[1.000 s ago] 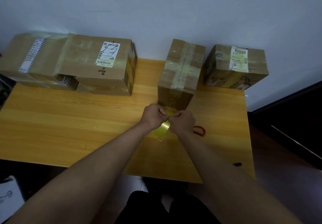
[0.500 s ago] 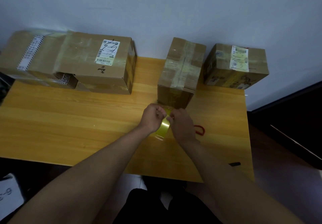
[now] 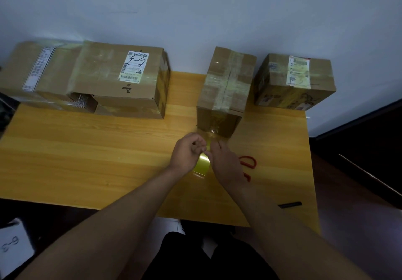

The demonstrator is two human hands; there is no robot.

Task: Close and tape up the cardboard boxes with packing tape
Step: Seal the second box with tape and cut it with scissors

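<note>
Against a pale wall, a wooden bench is carrying four boxes along its far edge. Both hands are meeting near the middle box: the left hand and right hand are pinching yellowish tape, which is stretching up to the box's near face. Red scissors are lying just right of the right hand, and a black pen is sitting near the bench's near right edge.
</note>
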